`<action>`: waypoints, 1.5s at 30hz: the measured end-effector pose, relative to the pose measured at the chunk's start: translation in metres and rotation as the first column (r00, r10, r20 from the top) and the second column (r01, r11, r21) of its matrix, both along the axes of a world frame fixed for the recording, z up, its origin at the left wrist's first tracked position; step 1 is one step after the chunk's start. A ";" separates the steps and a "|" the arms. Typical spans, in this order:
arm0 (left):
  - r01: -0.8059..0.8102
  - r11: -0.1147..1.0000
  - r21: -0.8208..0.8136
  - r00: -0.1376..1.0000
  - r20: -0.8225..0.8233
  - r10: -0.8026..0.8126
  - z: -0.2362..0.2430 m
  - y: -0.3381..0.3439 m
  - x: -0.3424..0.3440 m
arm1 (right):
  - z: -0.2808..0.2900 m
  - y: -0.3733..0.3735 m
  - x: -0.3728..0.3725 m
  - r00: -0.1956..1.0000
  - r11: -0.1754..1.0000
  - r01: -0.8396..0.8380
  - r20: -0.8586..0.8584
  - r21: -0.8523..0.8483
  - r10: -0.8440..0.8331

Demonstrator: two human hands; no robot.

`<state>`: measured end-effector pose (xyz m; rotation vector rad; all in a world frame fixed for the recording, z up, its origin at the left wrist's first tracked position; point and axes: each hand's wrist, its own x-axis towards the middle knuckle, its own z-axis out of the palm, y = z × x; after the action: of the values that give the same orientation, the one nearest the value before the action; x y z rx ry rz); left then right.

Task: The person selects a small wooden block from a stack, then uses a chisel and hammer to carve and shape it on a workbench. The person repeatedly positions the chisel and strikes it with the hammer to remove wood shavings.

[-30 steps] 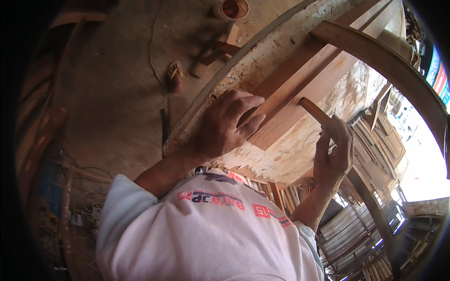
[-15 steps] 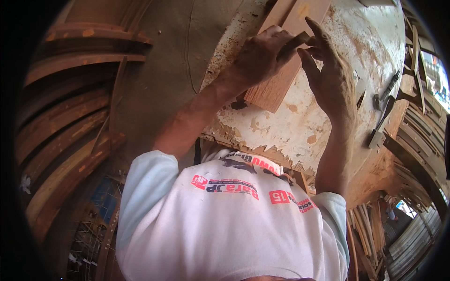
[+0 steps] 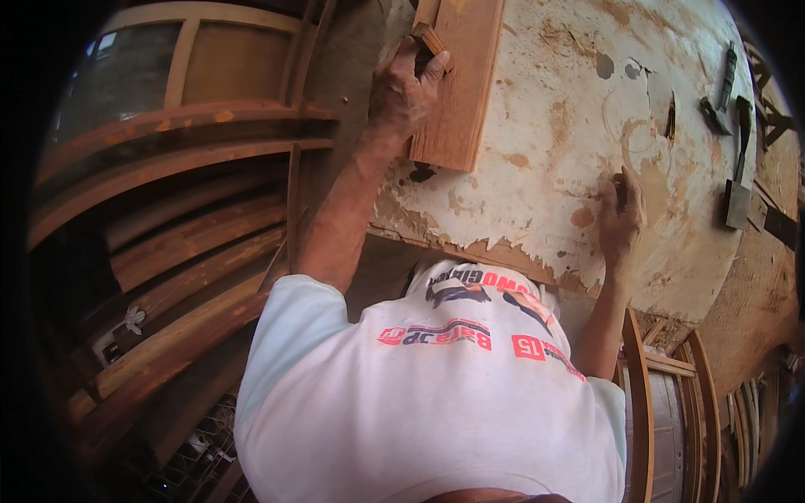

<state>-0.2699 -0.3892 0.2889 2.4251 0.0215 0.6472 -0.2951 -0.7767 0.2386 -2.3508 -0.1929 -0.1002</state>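
My left hand (image 3: 406, 94) grips a small wooden block (image 3: 430, 38) between thumb and fingers. It holds the block at the left edge of a long reddish-brown board (image 3: 465, 101). The board lies lengthwise on a worn, pale tabletop (image 3: 545, 109) with peeling edges. Well to the right of the board, my right hand (image 3: 622, 214) is low over the tabletop, its fingers curled in. Whatever those fingers may hold is hidden.
A hammer (image 3: 719, 92) and a flat-bladed tool (image 3: 737, 189) lie along the table's right side. Wooden frames (image 3: 184, 109) are stacked at the left. More wooden frames (image 3: 641, 402) stand at the lower right, beyond the table's near edge.
My hands, close together over the board before, are now far apart. The right hand has drawn back toward me and its fingers have curled. The left hand still holds the block.
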 end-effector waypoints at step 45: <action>-0.088 0.995 0.039 0.996 0.028 0.087 -0.014 -0.011 -0.006 | 0.096 0.208 0.076 0.871 0.863 -0.465 0.276 0.197 0.406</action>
<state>-0.2763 -0.3999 0.2751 2.4650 0.1056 0.7257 -0.2187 -0.5686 0.3345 -1.9763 -0.7780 -0.1587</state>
